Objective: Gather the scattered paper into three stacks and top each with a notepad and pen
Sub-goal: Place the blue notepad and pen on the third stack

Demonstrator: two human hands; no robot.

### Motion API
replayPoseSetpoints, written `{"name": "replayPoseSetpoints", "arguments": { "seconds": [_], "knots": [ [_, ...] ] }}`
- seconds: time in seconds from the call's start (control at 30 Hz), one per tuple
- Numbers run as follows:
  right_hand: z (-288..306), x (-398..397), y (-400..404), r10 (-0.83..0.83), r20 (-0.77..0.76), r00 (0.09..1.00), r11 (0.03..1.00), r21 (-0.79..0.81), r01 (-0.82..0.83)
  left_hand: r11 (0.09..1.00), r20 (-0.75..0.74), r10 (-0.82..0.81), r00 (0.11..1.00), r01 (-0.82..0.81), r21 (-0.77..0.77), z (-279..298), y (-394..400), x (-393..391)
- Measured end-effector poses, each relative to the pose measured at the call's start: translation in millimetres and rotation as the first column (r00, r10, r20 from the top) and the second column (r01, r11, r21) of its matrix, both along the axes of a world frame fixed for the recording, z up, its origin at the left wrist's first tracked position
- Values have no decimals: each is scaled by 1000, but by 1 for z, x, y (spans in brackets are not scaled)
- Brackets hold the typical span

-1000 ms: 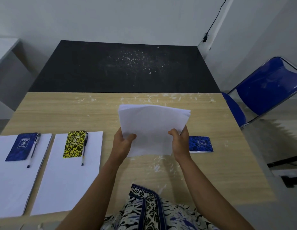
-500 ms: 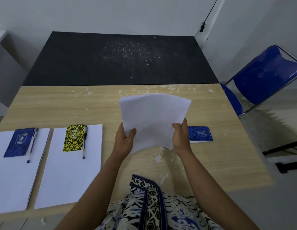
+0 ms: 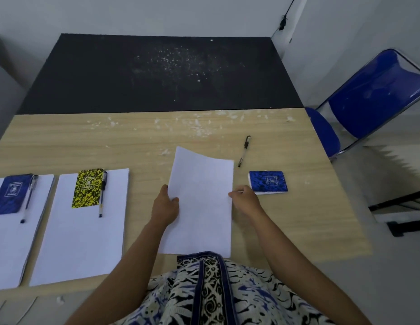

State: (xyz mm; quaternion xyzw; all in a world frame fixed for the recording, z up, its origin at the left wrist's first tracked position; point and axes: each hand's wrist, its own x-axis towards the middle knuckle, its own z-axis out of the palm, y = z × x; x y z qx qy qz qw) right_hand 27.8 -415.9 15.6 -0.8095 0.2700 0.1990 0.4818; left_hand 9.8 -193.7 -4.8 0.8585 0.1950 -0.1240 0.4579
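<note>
A person seated at a light wooden table point(image 3: 63, 141) holds a third stack of white paper point(image 3: 200, 202) at its two long edges. The left hand point(image 3: 165, 206) grips the left edge with the thumb on top, and the right hand point(image 3: 245, 200) pinches the right edge with curled fingers. The stack lies lengthwise near the table's front edge, its far left corner lifted slightly. Just right of it sits a blue notepad point(image 3: 268, 182), with a black pen point(image 3: 244, 151) lying apart behind it. To the left, two finished stacks lie side by side: the middle stack point(image 3: 80, 238) carries a yellow-and-black notepad point(image 3: 87, 188) with a pen point(image 3: 102, 194) beside it, and the leftmost stack point(image 3: 12, 242) carries a dark blue notepad point(image 3: 12, 194) and pen point(image 3: 28, 199). A blue folding chair point(image 3: 377, 95) stands at the right.
</note>
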Motion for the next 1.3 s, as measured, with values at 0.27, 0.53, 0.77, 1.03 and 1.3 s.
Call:
{"name": "replayPoseSetpoints", "arguments": {
  "seconds": [0.27, 0.53, 0.77, 1.03, 1.3],
  "knots": [
    [-9, 6, -55, -153, 146, 977, 985, -60, 163, 928, -254, 200, 946, -100, 360, -9, -26, 8],
    [-21, 23, -108, -343, 104, 934, 881, -308, 358, 926, -45, -226, 973, 229, 302, -12, -91, 8],
    [-32, 38, -124, -233, -78, 969, 902, -389, 185, 824, -254, -332, 908, 410, 390, -19, -124, 3],
    [-42, 31, -127, -156, 189, 970, 931, -301, 208, 838, -291, -282, 914, 383, 388, -20, -129, 9],
    [-42, 41, -123, 427, -64, 902, 780, -479, -403, 829, -303, -298, 905, 403, 387, -15, -130, 6]
  ]
}}
